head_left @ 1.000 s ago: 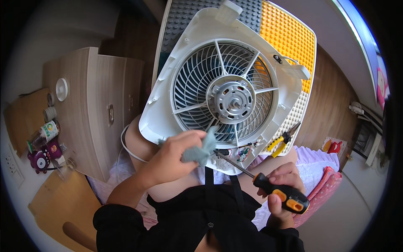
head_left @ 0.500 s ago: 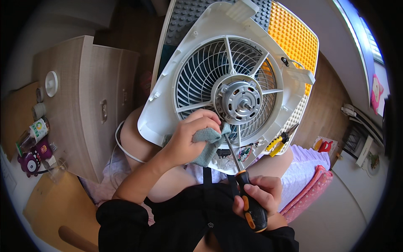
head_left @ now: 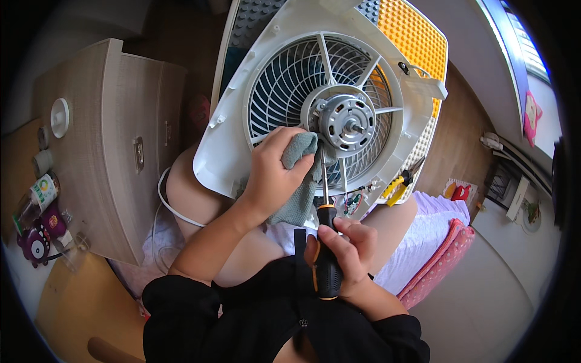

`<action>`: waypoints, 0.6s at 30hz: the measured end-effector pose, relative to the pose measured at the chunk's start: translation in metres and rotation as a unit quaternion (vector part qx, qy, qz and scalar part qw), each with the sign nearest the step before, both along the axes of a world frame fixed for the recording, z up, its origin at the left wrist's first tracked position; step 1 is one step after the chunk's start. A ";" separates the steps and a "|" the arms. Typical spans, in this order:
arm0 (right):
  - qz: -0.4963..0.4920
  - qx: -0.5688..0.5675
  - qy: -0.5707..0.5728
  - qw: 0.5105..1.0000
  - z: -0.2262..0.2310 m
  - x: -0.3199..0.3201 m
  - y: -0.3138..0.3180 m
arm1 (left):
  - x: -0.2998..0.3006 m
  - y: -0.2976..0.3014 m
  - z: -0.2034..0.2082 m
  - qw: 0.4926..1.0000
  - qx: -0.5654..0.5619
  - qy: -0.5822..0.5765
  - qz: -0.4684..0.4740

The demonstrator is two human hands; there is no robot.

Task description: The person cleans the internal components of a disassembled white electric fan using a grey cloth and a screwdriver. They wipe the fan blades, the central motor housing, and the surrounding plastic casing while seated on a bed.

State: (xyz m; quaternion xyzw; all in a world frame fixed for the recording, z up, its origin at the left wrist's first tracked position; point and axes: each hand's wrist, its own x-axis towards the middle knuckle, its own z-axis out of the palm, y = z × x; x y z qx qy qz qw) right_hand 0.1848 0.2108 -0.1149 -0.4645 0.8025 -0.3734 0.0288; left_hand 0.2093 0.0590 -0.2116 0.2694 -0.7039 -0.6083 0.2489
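Note:
My left hand (head_left: 273, 172) pinches a grey-green cloth (head_left: 296, 202) against the lower left side of a silver motor (head_left: 347, 123). The motor sits in the centre of a white fan housing (head_left: 212, 166) with a curved grille (head_left: 284, 78) and spokes. In my right hand (head_left: 351, 245) is a screwdriver (head_left: 327, 260) with a black and orange handle. Its metal shaft points up to the motor's lower edge, beside the cloth; the tip's exact contact is hidden. Wires and a small circuit board (head_left: 353, 204) lie at the housing's near edge.
The housing rests across my legs and a table with grey and yellow studded plates (head_left: 411, 36). Yellow-handled pliers (head_left: 396, 189) lie at its right edge. A wooden cabinet (head_left: 115, 151) stands left, with a white cable (head_left: 175, 209) nearby. A pink dotted cloth (head_left: 442, 263) lies right.
My right hand has brought the screwdriver up and to the left, so it stands more upright. My left hand has shifted with the cloth up along the motor's side. The view has moved slightly.

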 end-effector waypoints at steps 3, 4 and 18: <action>-0.004 -0.010 0.010 1.000 -0.007 0.004 0.004 | 0.002 0.001 0.002 0.998 0.061 0.002 0.002; 0.017 -0.011 0.012 1.000 -0.014 0.002 0.006 | 0.003 0.002 0.000 0.995 0.099 -0.006 0.013; 0.000 -0.040 0.052 0.998 -0.055 0.011 0.007 | 0.002 -0.001 -0.008 0.996 0.075 0.040 0.028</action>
